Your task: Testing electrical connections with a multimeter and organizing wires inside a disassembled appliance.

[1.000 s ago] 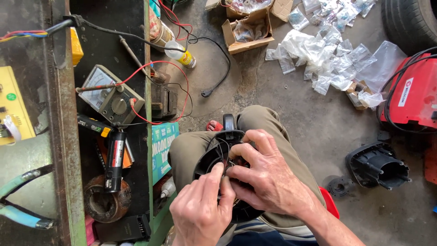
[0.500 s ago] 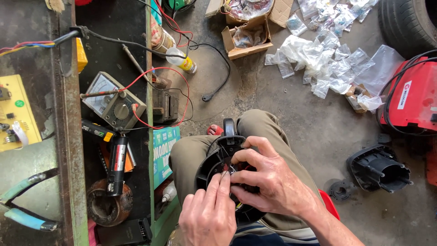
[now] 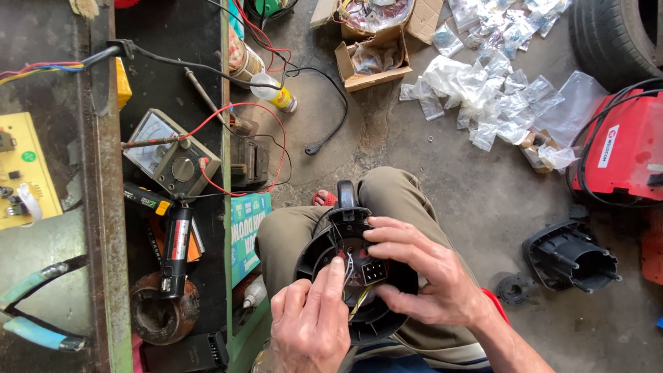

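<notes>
A round black plastic housing (image 3: 324, 242) rests on my lap, between my knees. Inside it sit thin wires (image 3: 351, 266) and a small black square connector (image 3: 373, 271). My left hand (image 3: 311, 328) comes up from below, its fingertips touching the wires in the housing's middle. My right hand (image 3: 428, 276) wraps over the housing's right side, thumb and fingers pinching around the connector.
A workbench at left carries an analog multimeter (image 3: 169, 155) with red leads, a black tool (image 3: 176, 245), a yellow circuit board (image 3: 21, 169) and pliers (image 3: 34, 304). On the concrete floor lie plastic bags (image 3: 483, 97), cardboard boxes (image 3: 376, 59), another black housing (image 3: 570, 255), a red machine (image 3: 618, 155) and a tyre (image 3: 611, 34).
The view has shifted slightly. My right hand has slid to the housing's right side, uncovering the connector and wires; my left fingers have reached further up into the housing.
</notes>
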